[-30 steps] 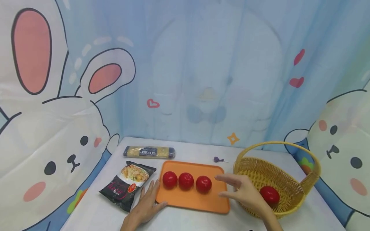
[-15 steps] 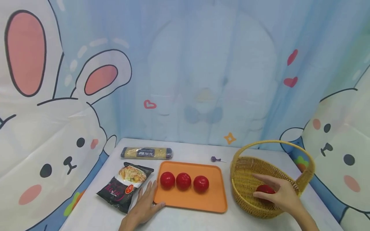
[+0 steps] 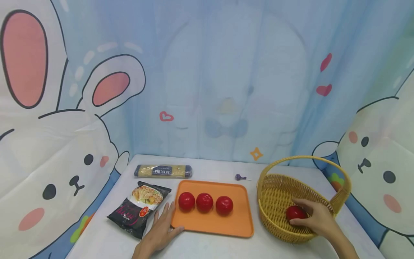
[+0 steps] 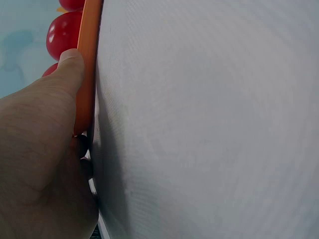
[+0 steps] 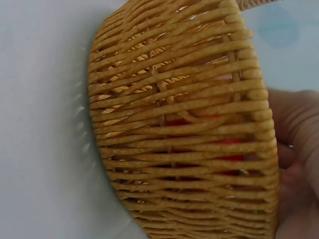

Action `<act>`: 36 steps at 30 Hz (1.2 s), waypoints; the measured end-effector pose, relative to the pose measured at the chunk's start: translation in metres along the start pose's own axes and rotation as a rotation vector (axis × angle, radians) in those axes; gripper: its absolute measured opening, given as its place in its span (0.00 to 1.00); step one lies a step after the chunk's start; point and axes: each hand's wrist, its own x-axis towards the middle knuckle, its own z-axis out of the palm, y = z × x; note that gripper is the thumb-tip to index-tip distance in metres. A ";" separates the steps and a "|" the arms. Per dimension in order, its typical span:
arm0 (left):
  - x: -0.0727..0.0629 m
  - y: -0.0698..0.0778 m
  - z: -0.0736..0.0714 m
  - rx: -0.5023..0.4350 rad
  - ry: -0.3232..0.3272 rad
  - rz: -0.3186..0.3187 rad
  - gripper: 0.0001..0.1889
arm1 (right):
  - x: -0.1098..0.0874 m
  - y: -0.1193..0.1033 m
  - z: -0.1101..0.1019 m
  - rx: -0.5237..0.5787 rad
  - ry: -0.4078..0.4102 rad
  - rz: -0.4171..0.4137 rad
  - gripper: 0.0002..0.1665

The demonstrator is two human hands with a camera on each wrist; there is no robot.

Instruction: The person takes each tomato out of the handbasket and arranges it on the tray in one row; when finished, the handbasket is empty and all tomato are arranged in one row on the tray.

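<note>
Inside the yellow wicker basket (image 3: 275,207), my right hand (image 3: 318,217) grips a red apple (image 3: 295,213), thumb on the near side and fingers on the far side. In the right wrist view the basket wall (image 5: 184,109) hides most of this grip; only bits of red show through the weave. Three more red apples (image 3: 205,203) sit in a row on an orange tray (image 3: 237,225). My left hand (image 3: 160,230) rests at the tray's left edge with fingers extended. Its thumb (image 4: 70,69) touches the tray's near rim in the left wrist view.
Left of the tray lies a black noodle packet (image 3: 139,208), close to my left fingers. Behind it is a wrapped pack of pasta (image 3: 162,171). A small purple lollipop (image 3: 240,177) lies behind the tray. The basket's tall handle (image 3: 307,157) arches over it.
My right hand has moved right from beside the tray into the basket, and its fingers have closed around the apple there. My left hand has stayed at the tray.
</note>
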 end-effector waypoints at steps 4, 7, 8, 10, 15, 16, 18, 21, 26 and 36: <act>0.000 0.000 0.000 0.006 0.007 0.010 0.51 | 0.007 -0.002 -0.001 -0.069 -0.040 0.028 0.54; 0.000 0.003 -0.002 0.014 0.000 -0.012 0.50 | 0.010 -0.001 0.000 -0.088 -0.060 0.055 0.54; 0.000 0.004 -0.002 0.018 -0.004 -0.019 0.50 | 0.011 -0.001 0.000 -0.090 -0.062 0.064 0.53; 0.000 0.006 -0.003 0.019 -0.007 -0.031 0.50 | 0.012 0.000 0.000 -0.095 -0.064 0.076 0.51; 0.000 0.007 -0.002 0.016 -0.004 -0.034 0.50 | 0.013 0.003 0.001 -0.101 -0.054 0.078 0.47; 0.000 0.006 -0.002 0.013 -0.005 -0.036 0.50 | 0.013 0.004 0.001 -0.097 -0.051 0.078 0.47; 0.000 0.005 -0.001 0.015 -0.004 -0.038 0.50 | 0.013 0.004 0.001 -0.089 -0.045 0.075 0.47; 0.001 0.004 -0.001 0.022 -0.006 -0.042 0.50 | 0.012 0.001 -0.001 -0.074 -0.024 0.065 0.48; 0.000 0.003 -0.001 0.013 0.001 -0.025 0.51 | 0.011 -0.005 -0.002 -0.025 0.007 0.059 0.51; 0.001 0.004 -0.001 0.025 -0.017 -0.043 0.51 | 0.015 -0.015 -0.006 0.078 -0.002 0.069 0.51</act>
